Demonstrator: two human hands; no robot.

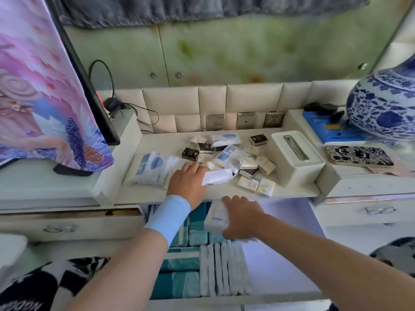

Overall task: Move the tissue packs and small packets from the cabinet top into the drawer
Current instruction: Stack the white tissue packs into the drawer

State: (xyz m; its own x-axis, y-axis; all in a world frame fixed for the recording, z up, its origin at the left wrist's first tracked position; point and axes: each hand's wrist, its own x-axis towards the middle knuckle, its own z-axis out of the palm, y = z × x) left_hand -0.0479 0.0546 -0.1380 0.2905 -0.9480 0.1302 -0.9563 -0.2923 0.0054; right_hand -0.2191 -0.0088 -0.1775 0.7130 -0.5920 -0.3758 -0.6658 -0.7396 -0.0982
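- Your left hand (187, 179) pinches a white tissue pack (216, 176) on the cabinet top (289, 191).
- Your right hand (241, 217) grips another tissue pack (215, 217), fingers wrapped around it, above the open drawer (283, 261).

Soft daylight, motion-blurred hands, wide-angle bending at edges.

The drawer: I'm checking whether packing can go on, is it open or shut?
Open: the drawer is pulled out, white tissue packs standing in a row inside.

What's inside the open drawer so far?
The drawer holds teal packs and a row of white tissue packs. The arms and right hand hide the rest.
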